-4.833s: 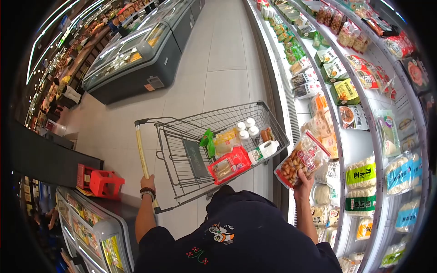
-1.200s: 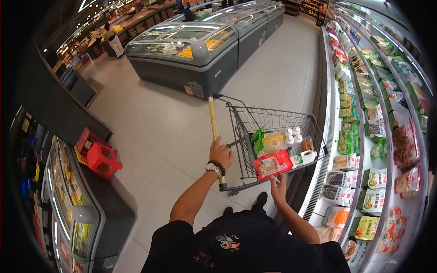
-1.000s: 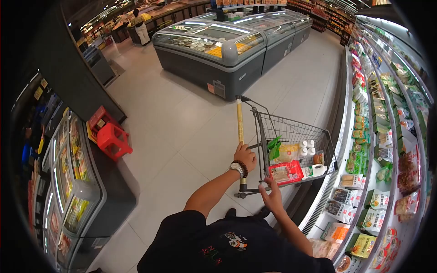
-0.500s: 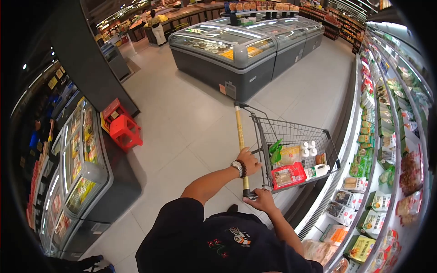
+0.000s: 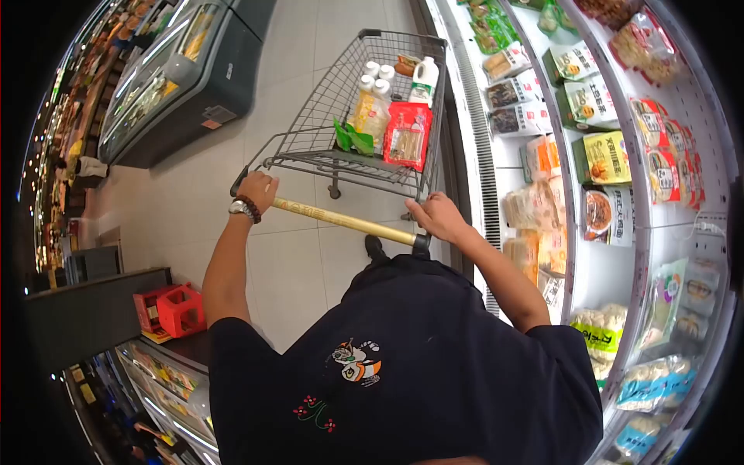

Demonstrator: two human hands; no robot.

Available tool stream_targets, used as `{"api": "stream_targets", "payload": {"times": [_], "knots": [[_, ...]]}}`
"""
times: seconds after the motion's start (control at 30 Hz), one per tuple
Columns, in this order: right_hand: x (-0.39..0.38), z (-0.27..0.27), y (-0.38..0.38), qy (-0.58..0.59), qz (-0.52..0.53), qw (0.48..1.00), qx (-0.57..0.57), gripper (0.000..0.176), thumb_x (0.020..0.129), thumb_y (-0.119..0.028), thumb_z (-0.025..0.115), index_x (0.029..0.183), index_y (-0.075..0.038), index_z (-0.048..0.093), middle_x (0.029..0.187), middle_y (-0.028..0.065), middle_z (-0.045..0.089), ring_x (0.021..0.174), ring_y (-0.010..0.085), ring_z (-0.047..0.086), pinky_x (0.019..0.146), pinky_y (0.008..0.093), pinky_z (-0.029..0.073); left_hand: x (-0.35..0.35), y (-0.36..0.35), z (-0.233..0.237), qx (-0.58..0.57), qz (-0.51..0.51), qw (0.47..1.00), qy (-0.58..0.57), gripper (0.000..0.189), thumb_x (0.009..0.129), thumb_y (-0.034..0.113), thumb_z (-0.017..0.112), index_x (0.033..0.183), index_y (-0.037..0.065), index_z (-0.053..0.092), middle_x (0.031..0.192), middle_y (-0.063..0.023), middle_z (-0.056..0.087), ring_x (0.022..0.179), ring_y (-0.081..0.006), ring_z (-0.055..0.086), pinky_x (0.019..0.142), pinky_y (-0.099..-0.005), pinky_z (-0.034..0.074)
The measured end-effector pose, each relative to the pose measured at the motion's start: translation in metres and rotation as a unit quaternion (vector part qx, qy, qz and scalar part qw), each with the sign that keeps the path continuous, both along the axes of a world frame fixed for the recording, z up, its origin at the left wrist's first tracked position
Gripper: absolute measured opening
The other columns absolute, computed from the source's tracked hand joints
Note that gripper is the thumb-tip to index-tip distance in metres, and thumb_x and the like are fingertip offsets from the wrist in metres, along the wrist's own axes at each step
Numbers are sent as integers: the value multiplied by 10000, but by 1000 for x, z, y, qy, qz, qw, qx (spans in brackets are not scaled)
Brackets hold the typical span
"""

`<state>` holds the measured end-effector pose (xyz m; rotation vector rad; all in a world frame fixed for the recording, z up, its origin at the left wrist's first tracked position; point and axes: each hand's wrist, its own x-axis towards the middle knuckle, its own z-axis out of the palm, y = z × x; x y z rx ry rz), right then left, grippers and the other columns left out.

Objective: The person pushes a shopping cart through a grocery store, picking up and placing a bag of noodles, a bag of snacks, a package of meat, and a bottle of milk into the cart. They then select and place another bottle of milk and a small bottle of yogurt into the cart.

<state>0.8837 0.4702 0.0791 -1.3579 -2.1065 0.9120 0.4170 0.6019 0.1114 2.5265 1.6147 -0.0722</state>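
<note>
Shopping cart (image 5: 370, 33) stands just ahead of the person, close by the shelves on the right; the left hand (image 5: 257, 192) is closed around the left end of its yellow handle (image 5: 333, 217), and the right hand (image 5: 439, 215) curls on the dark frame by the other end; the handle looks stiff and smooth, a good place to hold with both hands; the cart should roll lightly. Inside, the red pack (image 5: 407, 136) looks soft, and the green leaves (image 5: 355, 139) may crush; farther in, the white bottles (image 5: 366, 81) and white jug (image 5: 423, 81) look slippery and might tip; beyond, at left, is a gray freezer (image 5: 221, 85).
</note>
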Motion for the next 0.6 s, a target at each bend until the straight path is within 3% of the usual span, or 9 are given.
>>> {"api": "stream_targets", "payload": {"times": [0.1,0.13,0.2,0.3,0.37,0.47,0.6], "knots": [[28,8,-2,-47,-60,997,17,437,1021,-338,505,762,-25,665,687,168,626,723,395,606,836,467,473,1,-8,6,68,-40,995,-62,273,931,268,611,1010,21,697,1090,-166,670,1069,-366,594,909,-466,478],[34,9,-3,-65,-89,993,32,392,1010,-341,525,823,-28,669,769,164,638,771,384,615,837,462,476,3,-9,1,51,-27,998,-29,333,944,290,600,1148,37,672,1268,-175,617,1193,-360,557,987,-449,458],[52,9,-1,-123,-110,986,37,353,985,-361,565,958,-24,667,950,158,638,907,366,621,853,453,482,24,-17,-11,29,-2,997,-66,333,956,294,593,1160,44,675,1308,-176,603,1236,-356,544,1018,-443,448],[76,11,8,-185,-124,966,134,407,984,-393,554,1006,-2,666,1061,174,652,988,379,622,934,451,474,60,-42,-14,14,-8,991,-133,318,974,287,579,1139,39,690,1307,-171,619,1252,-345,552,1047,-437,438],[89,6,14,-199,-97,971,85,447,1000,-419,515,1006,3,664,1064,187,675,1026,383,627,948,458,471,67,-49,-13,50,-38,987,-145,306,975,278,580,1114,33,699,1269,-168,643,1224,-342,572,1039,-435,444],[101,2,22,-234,-80,969,1,472,1013,-434,482,997,1,665,1028,192,696,1028,380,636,933,470,479,84,-56,-5,10,-43,990,-134,289,975,253,574,1106,35,710,1236,-156,667,1232,-327,572,1057,-433,429],[109,10,10,-171,-81,979,72,464,998,-441,513,1028,-7,676,1034,175,693,1025,372,637,934,463,486,98,-61,7,-15,-98,990,-100,400,968,349,568,1218,51,662,1338,-164,609,1294,-334,522,1101,-460,387]]}}
